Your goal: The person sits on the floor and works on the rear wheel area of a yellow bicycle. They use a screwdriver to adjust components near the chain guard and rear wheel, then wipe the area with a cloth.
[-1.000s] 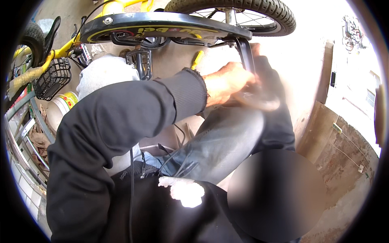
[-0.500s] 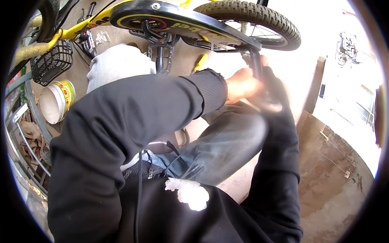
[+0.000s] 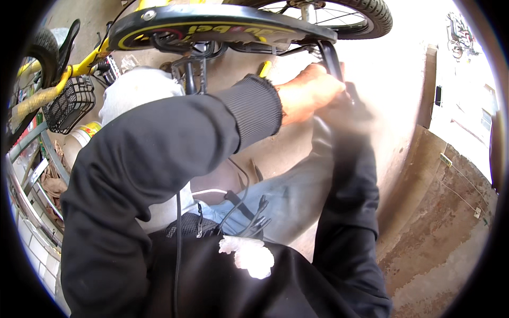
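A yellow-framed bicycle [image 3: 89, 63] fills the far side, its long black chain guard [image 3: 217, 33] towards me. From the guard's right end a bent black metal bar [image 3: 330, 59] reaches down towards my hands. My left hand [image 3: 313, 91] is closed at the lower part of this bar, its fingers curled round it. Just below and right of it, my right hand [image 3: 344, 108] is smeared by motion and bright light. Its fingers and anything in them cannot be made out.
The knobby-tyred wheel [image 3: 374, 18] stands behind the guard. A yellow-handled tool [image 3: 265, 68] lies on the floor. At left are a black wire basket [image 3: 69, 103], a white-and-yellow bucket [image 3: 79, 139] and a metal rack [image 3: 40, 130]. A low wall [image 3: 424, 212] stands at right.
My left hand has moved slightly up and left, and its fingers show more sharply. The view has shifted, with the guard and wheel now higher. My right hand stays blurred.
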`<state>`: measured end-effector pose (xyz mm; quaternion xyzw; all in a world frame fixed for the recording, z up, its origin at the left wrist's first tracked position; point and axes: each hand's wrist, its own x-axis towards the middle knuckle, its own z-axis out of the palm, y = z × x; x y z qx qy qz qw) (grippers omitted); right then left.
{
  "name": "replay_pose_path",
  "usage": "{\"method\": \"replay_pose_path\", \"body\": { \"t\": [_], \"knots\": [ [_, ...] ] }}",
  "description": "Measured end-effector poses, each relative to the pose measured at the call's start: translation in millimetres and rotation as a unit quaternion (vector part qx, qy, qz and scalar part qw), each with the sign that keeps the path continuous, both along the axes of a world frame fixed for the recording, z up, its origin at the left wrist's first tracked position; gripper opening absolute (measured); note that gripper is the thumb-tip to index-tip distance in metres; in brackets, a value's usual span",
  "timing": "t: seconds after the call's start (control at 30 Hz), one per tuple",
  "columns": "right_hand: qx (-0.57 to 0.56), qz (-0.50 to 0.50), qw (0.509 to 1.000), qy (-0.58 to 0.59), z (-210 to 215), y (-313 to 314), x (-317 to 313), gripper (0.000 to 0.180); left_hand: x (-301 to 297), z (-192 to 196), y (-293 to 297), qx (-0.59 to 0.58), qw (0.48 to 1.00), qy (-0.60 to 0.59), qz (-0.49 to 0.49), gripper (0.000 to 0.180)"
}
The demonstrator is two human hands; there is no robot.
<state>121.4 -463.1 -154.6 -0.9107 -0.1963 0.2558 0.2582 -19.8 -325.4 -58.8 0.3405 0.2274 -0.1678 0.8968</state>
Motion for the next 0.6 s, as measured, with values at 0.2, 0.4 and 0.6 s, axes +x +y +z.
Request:
{"method": "replay_pose_path", "body": {
  "t": [0.2,0.4,0.6],
  "knots": [
    [0.224,-0.277,0.910,0.212,21.3,-7.4,-19.2,0.045,7.5,0.8,-14.0,-0.017,1.000,-0.009,-0.012,0.023],
    [0.266,-0.337,0.863,0.266,23.0,0.5,-23.2,0.047,4.4,-9.4,-13.8,-0.055,0.998,-0.022,0.008,0.018],
    [0.221,-0.249,0.923,0.192,15.9,-22.2,-12.0,0.038,1.2,4.1,-9.3,-0.047,0.998,-0.028,-0.002,0.022]
  ]
}}
